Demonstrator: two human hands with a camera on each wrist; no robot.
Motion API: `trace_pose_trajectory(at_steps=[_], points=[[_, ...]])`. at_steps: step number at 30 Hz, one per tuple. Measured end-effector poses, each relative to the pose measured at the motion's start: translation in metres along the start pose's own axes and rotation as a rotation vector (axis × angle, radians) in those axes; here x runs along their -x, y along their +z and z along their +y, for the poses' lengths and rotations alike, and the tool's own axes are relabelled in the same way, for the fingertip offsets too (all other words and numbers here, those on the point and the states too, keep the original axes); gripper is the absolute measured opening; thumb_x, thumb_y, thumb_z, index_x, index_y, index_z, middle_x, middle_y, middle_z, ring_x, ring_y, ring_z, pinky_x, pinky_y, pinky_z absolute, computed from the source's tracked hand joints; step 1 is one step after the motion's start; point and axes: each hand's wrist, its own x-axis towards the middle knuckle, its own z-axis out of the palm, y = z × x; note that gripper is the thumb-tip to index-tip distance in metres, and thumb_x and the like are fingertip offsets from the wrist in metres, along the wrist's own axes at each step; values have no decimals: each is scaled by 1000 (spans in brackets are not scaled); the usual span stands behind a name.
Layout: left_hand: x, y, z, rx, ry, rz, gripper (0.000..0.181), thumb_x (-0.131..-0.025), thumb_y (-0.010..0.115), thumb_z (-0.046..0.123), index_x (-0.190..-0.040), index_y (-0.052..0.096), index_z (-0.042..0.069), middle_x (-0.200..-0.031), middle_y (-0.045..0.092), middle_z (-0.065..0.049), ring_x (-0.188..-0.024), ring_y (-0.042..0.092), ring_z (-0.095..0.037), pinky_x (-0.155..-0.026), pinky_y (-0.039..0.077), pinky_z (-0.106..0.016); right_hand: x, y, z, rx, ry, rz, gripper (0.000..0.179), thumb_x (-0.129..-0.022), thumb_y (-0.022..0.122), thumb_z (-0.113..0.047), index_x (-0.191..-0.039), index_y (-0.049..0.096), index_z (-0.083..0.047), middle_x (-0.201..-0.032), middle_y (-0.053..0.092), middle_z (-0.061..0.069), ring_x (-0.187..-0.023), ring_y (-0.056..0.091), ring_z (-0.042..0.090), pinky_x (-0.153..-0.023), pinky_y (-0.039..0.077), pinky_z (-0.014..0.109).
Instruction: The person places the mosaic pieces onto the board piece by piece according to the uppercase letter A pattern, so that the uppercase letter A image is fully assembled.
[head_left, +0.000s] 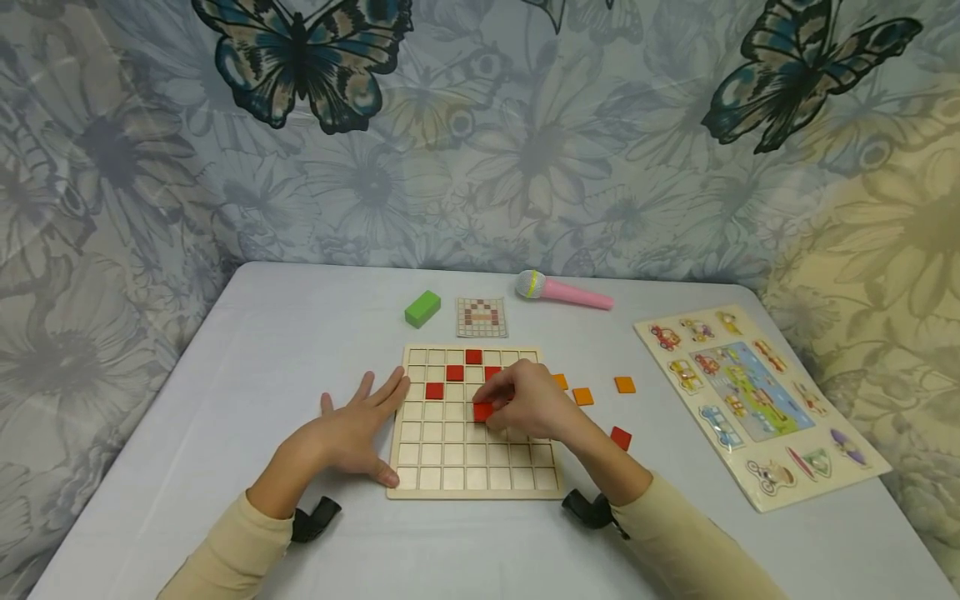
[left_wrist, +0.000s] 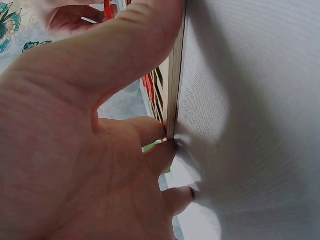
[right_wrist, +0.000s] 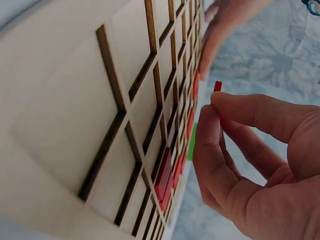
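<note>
A wooden grid board (head_left: 432,477) lies on the table with several red square tiles (head_left: 454,373) set in its upper cells. My right hand (head_left: 528,402) is over the board, pinching one red tile (right_wrist: 218,86) between thumb and fingertips. In the right wrist view that tile is tilted on edge, raised off the grid. My left hand (head_left: 352,432) is spread along the board's left side, with its thumb at the lower left corner and fingertips at the upper part of the edge. The left wrist view shows the fingers (left_wrist: 150,129) against the board's side.
Behind the board lie a small pattern card (head_left: 482,317), a green block (head_left: 423,309) and a pink toy microphone (head_left: 576,294). To the right are orange tiles (head_left: 625,385), a loose red tile (head_left: 620,437) and a picture puzzle board (head_left: 772,492). A patterned wall stands behind the table.
</note>
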Motion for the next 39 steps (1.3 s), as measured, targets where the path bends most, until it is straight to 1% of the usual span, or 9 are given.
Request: trace_pose_trajectory(at_steps=[5, 11, 16, 22, 30, 39], points=[[0, -1, 0, 3, -1, 0, 140, -62, 98, 47, -169, 15, 13, -178, 0, -3, -161, -2, -45, -104, 2, -92, -7, 4, -6, -11, -18, -27, 27, -71, 85, 3, -93, 83, -13, -84, 75, -1, -76, 64, 15, -72, 55, 30], [0, -1, -1, 3, -1, 3, 140, -61, 98, 47, -169, 15, 14, -178, 0, -3, -161, -1, -46, -104, 3, -92, -17, 11, -11, -22, -19, -51, 28, -69, 88, 2, -91, 83, -15, -79, 73, -2, -74, 64, 14, -70, 55, 28], [-1, 0, -2, -5, -2, 2, 140, -62, 98, 49, -169, 14, 14, -178, -1, -3, -161, -2, -45, -104, 3, -92, -25, 15, -18, -28, -20, -67, 27, -70, 89, 1, -90, 83, -15, -80, 73, -3, -77, 65, 14, -71, 55, 28], [-1, 0, -1, -10, 1, 0, 140, -62, 97, 50, -169, 13, 15, -178, -2, -2, -161, -2, -45, -104, 4, -92, -33, 19, -25, -28, 2, -82, 26, -69, 89, 2, -88, 82, -14, -82, 73, -2, -78, 65, 13, -70, 55, 27], [0, -1, -1, -7, 3, 5, 140, -63, 97, 50, -169, 13, 15, -178, -1, -2, -161, -1, -45, -104, 4, -92, -43, 22, -33, -41, 31, -100, 29, -67, 86, 8, -87, 79, -11, -79, 73, 0, -75, 66, 13, -68, 54, 26], [1, 0, -1, -2, -1, 4, 140, -62, 97, 49, -169, 13, 14, -178, 0, -3, -161, -1, -46, -104, 4, -92, -51, 29, -36, -7, 9, -112, 27, -67, 91, 6, -86, 80, -11, -76, 72, -1, -72, 63, 11, -65, 52, 23]])
